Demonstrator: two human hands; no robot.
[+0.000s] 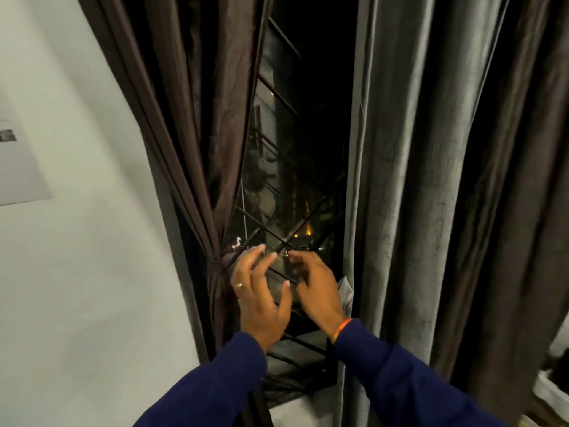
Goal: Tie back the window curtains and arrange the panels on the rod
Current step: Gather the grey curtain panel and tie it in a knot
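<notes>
left curtain (pixel 197 124): dark brown | right curtain (pixel 431 167): grey | sleeves (pixel 400 380): navy

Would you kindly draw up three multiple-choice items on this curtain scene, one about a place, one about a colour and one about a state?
1. Where is the tie on the brown curtain?
A. just left of the left hand
B. beside the paper on the wall
C. right of the grey curtain

2. What colour are the person's sleeves?
A. red
B. dark blue
C. white

3. How does the grey curtain hang?
A. knotted in the middle
B. loose and untied
C. lying on the floor

Answers:
1 A: the tie cinches the brown folds right beside the left hand.
2 B: both sleeves are dark blue.
3 B: the grey folds fall straight with no band in view, while the right hand and the left hold nothing in front of the window grille.
</notes>
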